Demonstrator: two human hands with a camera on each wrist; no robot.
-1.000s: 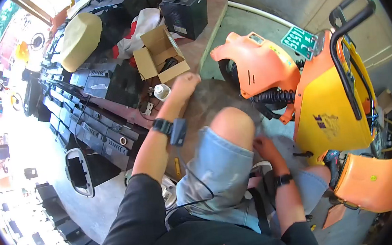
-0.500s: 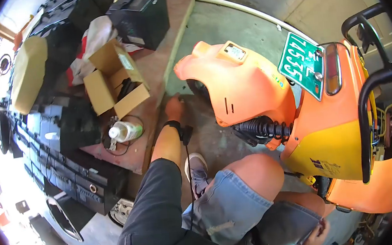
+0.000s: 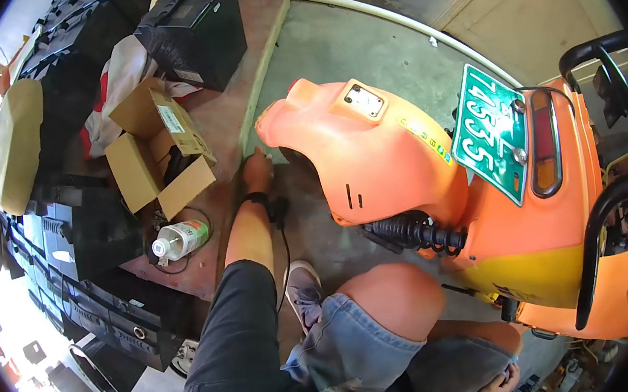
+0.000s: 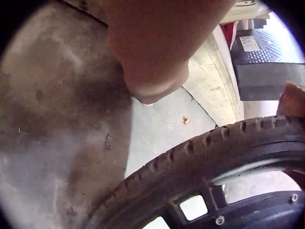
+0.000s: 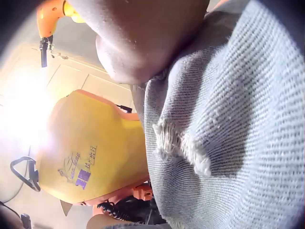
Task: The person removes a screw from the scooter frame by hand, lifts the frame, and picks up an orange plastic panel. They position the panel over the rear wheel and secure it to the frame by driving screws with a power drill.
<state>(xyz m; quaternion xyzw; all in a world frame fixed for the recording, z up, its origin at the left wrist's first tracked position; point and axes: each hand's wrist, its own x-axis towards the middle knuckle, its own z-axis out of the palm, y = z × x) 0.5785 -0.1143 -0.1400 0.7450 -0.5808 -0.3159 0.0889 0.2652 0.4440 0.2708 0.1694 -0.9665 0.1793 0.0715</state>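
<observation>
**Left hand reaches the floor under the orange mudguard**

While the right hand, lower right of the frame, has dropped back onto the faded, frayed denim shorts with fingers loosely curled and holding nothing, the left hand has stretched forward to the concrete floor at frame centre. Its fingers are hidden; I cannot tell their state. Beyond it, the glossy orange plastic rear mudguard arches over a black ribbed rubber tyre.

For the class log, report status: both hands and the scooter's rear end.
Left hand reaching down at front edge of orange plastic rear mudguard, grip unclear. Right hand low by denim shorts. Black ribbed tyre close beside left hand.
</observation>
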